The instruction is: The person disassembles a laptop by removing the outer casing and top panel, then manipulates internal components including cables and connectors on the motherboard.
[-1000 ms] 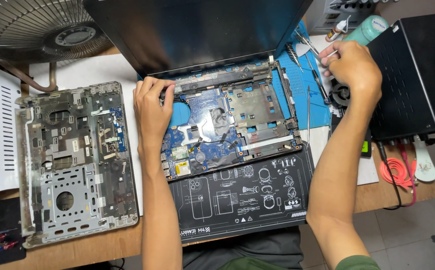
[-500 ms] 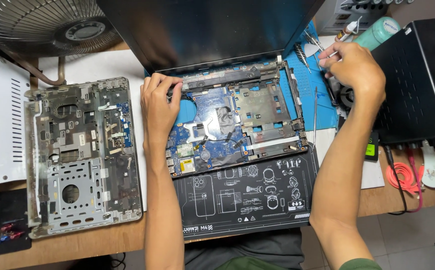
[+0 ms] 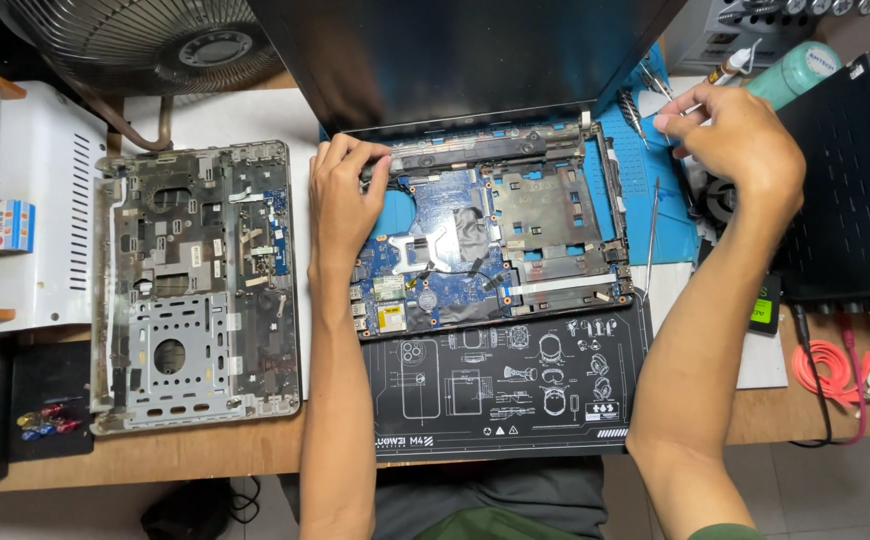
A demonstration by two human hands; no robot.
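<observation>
Left hand (image 3: pixel 347 200) is pressing flat on the open laptop base (image 3: pixel 485 235), grip open, steadying it. Right hand (image 3: pixel 730 140) is pinching a thin tool (image 3: pixel 725 72), grip closed, beside the blue mat (image 3: pixel 655 190).

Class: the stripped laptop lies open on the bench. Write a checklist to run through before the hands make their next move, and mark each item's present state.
1. Left hand steadies laptop base: ok.
2. Right hand grips a tool: cannot tell; it hovers by the screwdrivers.
3. Motherboard exposed: ok.
4. Removed palmrest cover set aside, left: ok.
5. Work mat under laptop: ok.
6. All screws out: cannot tell.
</observation>
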